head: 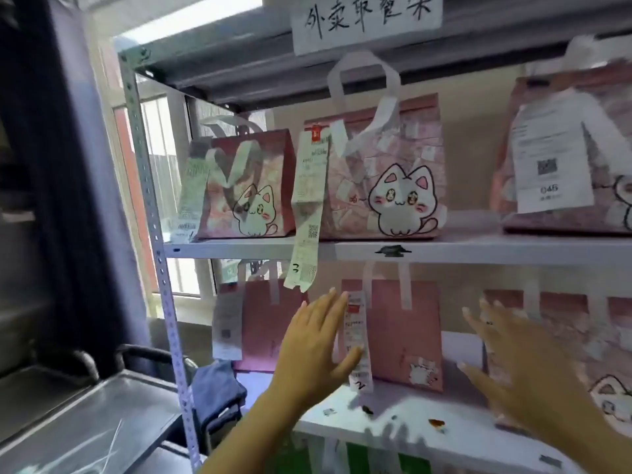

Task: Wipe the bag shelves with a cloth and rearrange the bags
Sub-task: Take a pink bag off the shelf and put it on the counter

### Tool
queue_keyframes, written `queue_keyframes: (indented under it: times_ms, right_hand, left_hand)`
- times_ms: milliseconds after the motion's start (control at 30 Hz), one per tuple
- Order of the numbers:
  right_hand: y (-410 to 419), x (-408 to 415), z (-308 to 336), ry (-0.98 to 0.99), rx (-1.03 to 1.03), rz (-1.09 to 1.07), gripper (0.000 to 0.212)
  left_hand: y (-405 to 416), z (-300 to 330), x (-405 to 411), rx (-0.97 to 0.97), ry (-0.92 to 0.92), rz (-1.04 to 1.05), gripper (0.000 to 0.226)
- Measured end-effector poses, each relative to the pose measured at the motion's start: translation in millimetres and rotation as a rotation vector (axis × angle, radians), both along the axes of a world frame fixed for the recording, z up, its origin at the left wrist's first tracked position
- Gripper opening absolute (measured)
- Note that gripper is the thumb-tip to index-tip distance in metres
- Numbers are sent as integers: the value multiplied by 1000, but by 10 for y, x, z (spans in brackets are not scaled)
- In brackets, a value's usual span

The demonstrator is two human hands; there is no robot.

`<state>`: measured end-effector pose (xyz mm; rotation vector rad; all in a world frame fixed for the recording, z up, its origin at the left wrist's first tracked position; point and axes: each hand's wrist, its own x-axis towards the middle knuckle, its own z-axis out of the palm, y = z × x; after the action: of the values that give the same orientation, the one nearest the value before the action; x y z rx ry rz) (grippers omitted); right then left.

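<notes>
Hands, two, both spread wide and holding nothing: left hand (316, 347) and right hand (523, 381) either side of the middle bag (407, 336). Six pink bags counted, three above the shelf (478, 249), three below. Blue cloth (215, 391) lower left of the middle bag.

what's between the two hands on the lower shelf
In the head view, a plain pink bag stands between the left hand and the right hand, a long receipt hanging at its left edge by the left hand's fingertips.
</notes>
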<state>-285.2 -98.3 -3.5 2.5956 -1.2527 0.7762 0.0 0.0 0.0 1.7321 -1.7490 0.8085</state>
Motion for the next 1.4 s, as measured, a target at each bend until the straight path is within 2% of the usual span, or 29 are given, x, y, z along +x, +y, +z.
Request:
queue_keyframes:
  times_ms: [100,167,233,300,367,400,467,567,733,833,900,1033,1100,1267,1400]
  right_hand:
    - [24,223,151,-86,-54,23,78]
    - [77,420,267,-145,11,60,76]
    - [126,621,361,-145,16,89,73]
    - [168,799,414,-109,-7,124,71]
    - [220,943,434,-85,-2,139,70]
    - [227,1001,428,-83,7,147,70]
    - [250,1078,422,-75,20,155,74]
    - [250,1153,395,-24,-22,159,84]
    - [316,1268,451,-37,-66,166,80]
    - [358,1277,476,-44,-90,153,69]
    - [369,1212,469,-28,-107,124,66]
    - [335,877,455,-19,-98,47,67]
    - [300,622,502,-44,-82,-10,70]
    - [251,-14,755,-152,-125,-148,64]
    - [336,-415,800,-154,-109,-222,64]
  left_hand:
    - [-9,175,142,-217,155,-65,59]
    - [13,277,261,-325,369,-23,48]
    - [0,288,411,-334,629,47,39]
    - [-45,349,573,-202,975,-23,42]
    - [-107,453,651,7,1329,-211,39]
    - [-141,486,669,81,1437,-294,32]
    - [-176,529,689,112,1522,-403,20]
    - [-157,527,702,88,1579,-489,12]
    - [-23,487,659,85,1566,-563,15]
    - [66,440,587,62,1471,-618,28]
    - [99,355,449,148,1389,-637,37]
    - [-48,200,38,311,1265,-658,33]
    - [-186,243,-176,309,1213,-685,34]
    - [-455,539,-695,308,1081,-744,50]
    - [-507,647,-894,288,988,-721,68]
